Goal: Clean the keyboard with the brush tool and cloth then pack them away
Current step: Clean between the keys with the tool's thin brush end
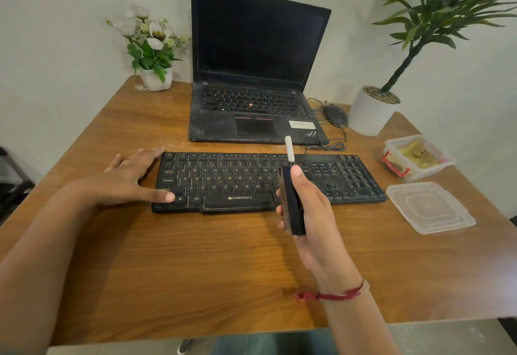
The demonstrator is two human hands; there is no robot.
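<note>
Brush tool (291,200): gripped upright in the right hand (310,209) above the keyboard (251,184), long axis running away from her, white tip uppermost; left hand (131,178) flat on the keyboard's left end.

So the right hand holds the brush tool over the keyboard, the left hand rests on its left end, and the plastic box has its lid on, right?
No: the head view shows the lid lying on the table beside the open plastic box. The rest is right: right hand on brush tool, left hand on keyboard.
</note>
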